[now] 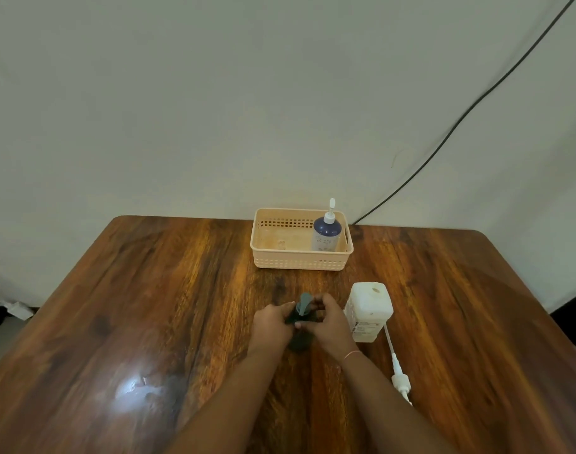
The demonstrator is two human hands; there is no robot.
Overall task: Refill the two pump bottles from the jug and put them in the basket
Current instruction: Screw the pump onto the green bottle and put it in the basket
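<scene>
A dark green pump bottle [300, 335] stands on the wooden table [149, 306] between my hands. My left hand [269, 324] grips its body from the left. My right hand [329, 322] closes around its neck, just under the grey-green pump head [303, 303]. A blue pump bottle [326, 233] with a white pump stands upright in the right end of the peach basket [299, 262] at the table's far edge. The white jug [368, 311] stands just right of my right hand, its opening uncovered.
A white pump with a long tube [398, 371] lies on the table, right of my right forearm, below the jug. A black cable [476, 103] runs down the wall behind the basket. A bright light reflection sits at the near left.
</scene>
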